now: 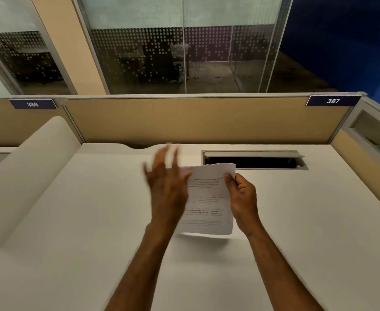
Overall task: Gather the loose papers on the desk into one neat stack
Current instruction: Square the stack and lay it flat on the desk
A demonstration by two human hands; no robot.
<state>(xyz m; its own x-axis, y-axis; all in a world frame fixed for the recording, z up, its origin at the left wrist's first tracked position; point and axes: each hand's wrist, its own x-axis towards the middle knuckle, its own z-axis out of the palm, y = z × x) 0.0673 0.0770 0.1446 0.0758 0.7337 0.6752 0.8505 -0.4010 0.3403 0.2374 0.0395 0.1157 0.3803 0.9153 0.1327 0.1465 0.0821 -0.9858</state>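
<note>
Cubicle worktop (72,221) lies pale; at its twelve o'clock the right hand (242,196) pinches printed sheets (207,203), the left hand (166,182) blurred, fingers spread. That one-edge pinch could let sheets fan out or slip.

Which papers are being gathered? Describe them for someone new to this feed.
On the white desk, below the open cable hatch, the right hand pinches white printed sheets held above the surface. They are the only thing bearing text lines; the blurred left hand overlaps their left edge.

The white printed paper sheets (209,198) look thin and matt. The off-white surface (296,221) looks smooth, faintly satin laminate. The tan partition panel (207,120) looks cloth-covered, its grey frame (207,95) metal.
</note>
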